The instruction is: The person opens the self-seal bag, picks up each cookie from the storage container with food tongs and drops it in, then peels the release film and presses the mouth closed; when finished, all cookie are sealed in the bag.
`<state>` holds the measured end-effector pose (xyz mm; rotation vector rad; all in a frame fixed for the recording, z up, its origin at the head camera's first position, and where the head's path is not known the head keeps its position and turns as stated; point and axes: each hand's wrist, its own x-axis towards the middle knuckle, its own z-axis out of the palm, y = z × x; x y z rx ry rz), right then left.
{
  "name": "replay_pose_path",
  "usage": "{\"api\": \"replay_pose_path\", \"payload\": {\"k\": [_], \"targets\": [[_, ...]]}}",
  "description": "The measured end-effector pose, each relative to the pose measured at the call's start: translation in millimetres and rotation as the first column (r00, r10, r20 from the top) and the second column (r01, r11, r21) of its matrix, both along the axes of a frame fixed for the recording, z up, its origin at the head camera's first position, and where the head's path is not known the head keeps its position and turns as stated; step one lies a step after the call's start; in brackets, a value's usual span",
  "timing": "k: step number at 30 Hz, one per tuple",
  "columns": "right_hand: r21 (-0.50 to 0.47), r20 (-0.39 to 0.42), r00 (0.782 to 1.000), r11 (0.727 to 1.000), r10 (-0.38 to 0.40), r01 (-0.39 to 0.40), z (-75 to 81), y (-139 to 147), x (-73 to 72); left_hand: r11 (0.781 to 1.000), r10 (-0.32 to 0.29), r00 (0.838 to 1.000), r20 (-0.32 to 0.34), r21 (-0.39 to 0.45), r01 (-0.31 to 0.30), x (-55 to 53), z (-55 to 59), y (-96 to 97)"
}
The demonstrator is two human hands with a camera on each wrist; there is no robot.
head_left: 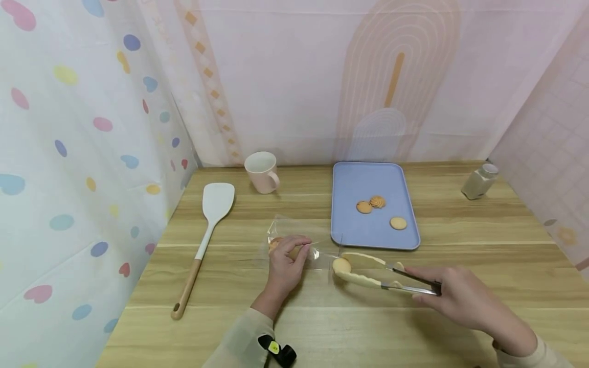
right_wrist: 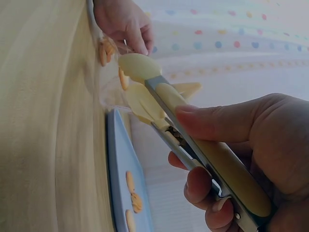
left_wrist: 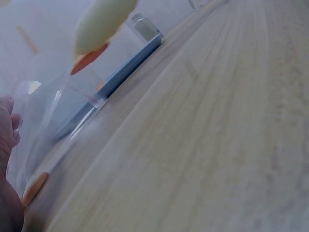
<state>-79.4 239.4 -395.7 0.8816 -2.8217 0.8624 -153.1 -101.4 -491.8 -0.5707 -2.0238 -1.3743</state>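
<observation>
The left hand (head_left: 286, 263), pinching the clear bag (head_left: 317, 261), is nearer the cookie (head_left: 342, 266), positioned at the bag's right end between tongs (head_left: 361, 280) gripped by the right hand (head_left: 462, 296).

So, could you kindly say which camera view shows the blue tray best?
The head view, which shows the blue tray whole, from above. The left wrist view shows it nearly edge-on; the right wrist view, cut by the frame's bottom.

This looks like a little play-sized kitchen corner, with cloth (head_left: 294, 76) full of dots and hearts for walls. At the wood table (head_left: 239, 296) are kitchen things: a mug (head_left: 261, 176), a spatula (head_left: 218, 202), tongs (head_left: 361, 279), a jar (head_left: 480, 182), and cookies (head_left: 364, 207) on a tray (head_left: 365, 179).
</observation>
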Motion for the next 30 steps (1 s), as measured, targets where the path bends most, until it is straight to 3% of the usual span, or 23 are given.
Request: {"api": "replay_pose_path", "payload": {"k": [7, 11, 17, 30], "targets": [[-0.029, -0.004, 1.0, 1.0, 0.0, 0.0, 6.9, 2, -8.5, 1.0, -0.005, 1.0, -0.026, 0.003, 0.005, 11.5, 14.0, 4.6], [-0.063, -0.008, 1.0, 0.998, -0.01, 0.01, 12.2, 9, -7.1, 1.0, 0.004, 1.0, -0.026, -0.002, -0.004, 7.4, 7.1, 2.2], [0.001, -0.024, 1.0, 1.0, 0.012, -0.012, 7.3, 10, -7.9, 1.0, -0.02, 1.0, 0.01, 0.003, 0.02, -0.2, -5.2, -2.7], [0.136, -0.012, 0.997, 0.988, -0.076, 0.077, -4.2, 19, -3.6, 0.999, -0.032, 0.999, 0.002, 0.009, 0.032, 0.8, -3.0, -3.2]]}}
